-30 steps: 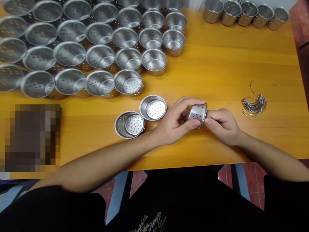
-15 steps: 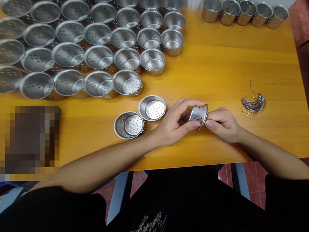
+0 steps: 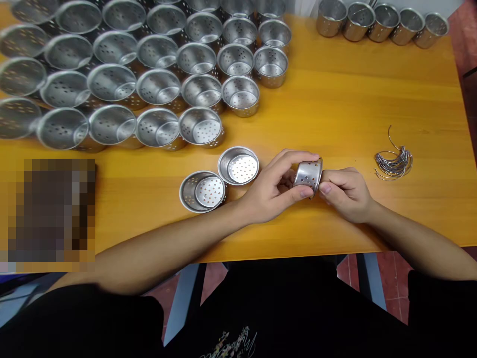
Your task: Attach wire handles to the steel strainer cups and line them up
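A small perforated metal cup [image 3: 307,174] lies on its side in the air above the table, its mouth turned to the right. My left hand [image 3: 276,186] is closed around it, thumb below and fingers over the top. At the mouth side, my right hand [image 3: 346,194] is closed with thumb and forefinger pinched together against the rim. Whatever sits in that pinch is hidden; a thin dark wire-like edge shows along the rim. Two more perforated cups, one [image 3: 238,165] behind the other [image 3: 203,191], stand upright beside my left forearm.
A bundle of thin curved wires [image 3: 394,161] lies right of my hands. Rows of perforated metal cups [image 3: 158,87] fill the back left of the wooden table [image 3: 328,109]. Several more cups [image 3: 383,22] line the back right. A blurred-out dark object [image 3: 48,214] sits at left.
The view has shifted slightly, so things on the table appear a little further right. Both hands keep nearly the same hold at the cup.
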Available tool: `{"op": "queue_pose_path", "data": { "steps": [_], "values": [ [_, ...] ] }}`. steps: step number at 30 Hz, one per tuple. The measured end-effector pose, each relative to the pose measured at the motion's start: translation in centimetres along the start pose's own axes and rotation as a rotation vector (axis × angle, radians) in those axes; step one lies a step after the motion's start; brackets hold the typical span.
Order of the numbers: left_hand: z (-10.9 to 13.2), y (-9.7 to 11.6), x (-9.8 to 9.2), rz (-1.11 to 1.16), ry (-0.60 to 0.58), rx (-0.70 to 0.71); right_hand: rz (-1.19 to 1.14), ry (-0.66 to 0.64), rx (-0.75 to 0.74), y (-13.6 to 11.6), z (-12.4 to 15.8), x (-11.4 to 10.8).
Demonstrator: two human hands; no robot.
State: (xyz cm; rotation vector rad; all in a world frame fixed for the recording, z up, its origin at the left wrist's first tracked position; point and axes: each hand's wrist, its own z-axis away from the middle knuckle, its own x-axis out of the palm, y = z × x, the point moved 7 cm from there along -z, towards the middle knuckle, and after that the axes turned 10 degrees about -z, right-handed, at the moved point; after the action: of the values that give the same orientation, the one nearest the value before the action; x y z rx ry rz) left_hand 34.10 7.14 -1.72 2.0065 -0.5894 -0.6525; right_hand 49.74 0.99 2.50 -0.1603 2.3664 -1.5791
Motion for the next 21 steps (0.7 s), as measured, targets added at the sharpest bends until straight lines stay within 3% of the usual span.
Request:
{"op": "queue_pose_path", "data": {
  "steps": [14,17,21],
  "values": [
    [0.3,-0.7,0.2,0.050,-0.010,-0.086,-0.023,-0.097,0.036,0.8,0.3,0.5],
    [0.4,-0.8,0.3,0.098,-0.025,-0.105,-0.002,-0.069,0.036,0.7,0.4,-0.1],
    [0.5,-0.7,0.6,0.157,-0.051,-0.102,0.012,0.066,-0.006,0.6,0.5,-1.2]
  ]
}}
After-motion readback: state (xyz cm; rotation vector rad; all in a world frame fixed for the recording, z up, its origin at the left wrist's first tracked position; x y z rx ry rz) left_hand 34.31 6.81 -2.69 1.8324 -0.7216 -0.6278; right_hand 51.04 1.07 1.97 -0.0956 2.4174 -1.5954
